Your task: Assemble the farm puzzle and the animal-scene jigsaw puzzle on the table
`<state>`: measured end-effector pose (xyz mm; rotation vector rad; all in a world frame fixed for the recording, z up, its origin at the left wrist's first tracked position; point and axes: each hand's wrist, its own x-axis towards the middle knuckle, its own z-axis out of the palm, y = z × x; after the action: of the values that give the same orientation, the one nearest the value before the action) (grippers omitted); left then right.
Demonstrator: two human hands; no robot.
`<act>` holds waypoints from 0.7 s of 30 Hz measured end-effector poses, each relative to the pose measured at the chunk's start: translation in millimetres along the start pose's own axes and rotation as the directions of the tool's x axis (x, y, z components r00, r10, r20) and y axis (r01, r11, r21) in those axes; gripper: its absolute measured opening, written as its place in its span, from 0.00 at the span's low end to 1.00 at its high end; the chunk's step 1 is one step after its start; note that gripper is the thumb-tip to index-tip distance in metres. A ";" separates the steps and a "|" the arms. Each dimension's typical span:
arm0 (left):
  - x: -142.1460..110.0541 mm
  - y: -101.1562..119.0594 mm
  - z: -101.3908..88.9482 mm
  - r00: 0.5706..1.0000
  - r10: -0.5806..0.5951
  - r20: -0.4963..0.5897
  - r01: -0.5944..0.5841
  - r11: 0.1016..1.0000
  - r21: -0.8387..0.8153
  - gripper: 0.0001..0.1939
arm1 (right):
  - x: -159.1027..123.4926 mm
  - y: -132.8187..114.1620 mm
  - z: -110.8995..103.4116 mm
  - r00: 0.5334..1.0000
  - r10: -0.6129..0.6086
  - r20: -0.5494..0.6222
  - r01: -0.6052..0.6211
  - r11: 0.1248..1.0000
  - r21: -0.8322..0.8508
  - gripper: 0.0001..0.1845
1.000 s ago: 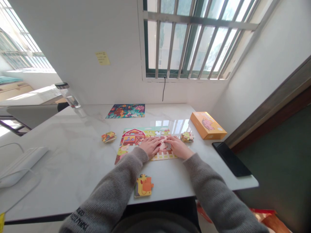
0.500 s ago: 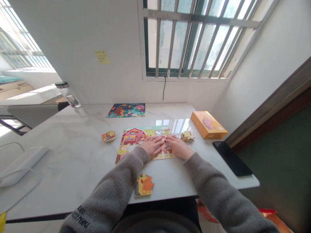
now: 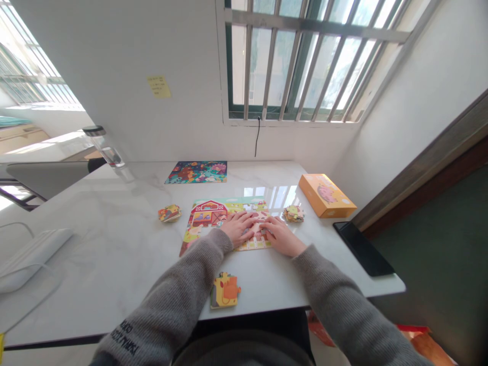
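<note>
Landmark = farm puzzle [image 3: 209, 216], flat on the white marbled desk [image 3: 118, 249], directly in front of the person. Red barn on its left part, pinkish animal and pale fence on its right part, partly covered by hands.

Left hand [image 3: 239, 227]: palm down over the middle of the puzzle, fingers extended and slightly spread, pointing right. Grip reads as flat, nothing pinched that I can see.

Right hand [image 3: 282, 237]: over the puzzle's right part, fingers bent, tips down on the surface close to the left fingertips. Can't tell if its grip pinches a piece; undersides hidden.

Around the puzzle:
- left pile [image 3: 170, 213] of loose pieces: just left of it, separate
- right pile [image 3: 294, 214]: just right of it, beyond the right hand
- near stack [image 3: 225, 291]: on the person's side of it, orange and yellow piece on top
- dark picture sheet [image 3: 198, 172]: beyond it, flat, toward the wall
- orange box [image 3: 327, 195]: right of it, past the right pile
- black phone [image 3: 363, 249]: farther right of it, lying flat
- bottle [image 3: 104, 146]: far left beyond it

Both sleeves grey knit.
</note>
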<state>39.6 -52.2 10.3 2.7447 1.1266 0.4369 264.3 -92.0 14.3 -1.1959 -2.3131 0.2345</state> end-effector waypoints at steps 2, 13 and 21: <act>0.0 0.2 0.1 1.000 -0.002 0.000 0.002 1.000 -0.005 0.26 | -1.3 1.2 0.4 1.000 -0.010 -0.007 0.011 1.000 0.020 0.17; -0.3 -7.8 4.8 0.995 0.006 0.102 -0.009 1.000 0.024 0.27 | -3.1 0.9 1.5 0.999 -0.039 -0.039 0.040 0.998 0.043 0.21; -0.8 -8.0 7.6 0.994 0.011 0.113 -0.019 0.997 0.076 0.27 | -2.4 -0.1 3.5 0.999 0.005 -0.047 -0.003 0.999 0.054 0.15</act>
<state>36.1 -47.2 1.1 2.8053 1.1182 0.2418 263.6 -93.7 10.6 -1.1672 -2.2494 0.2655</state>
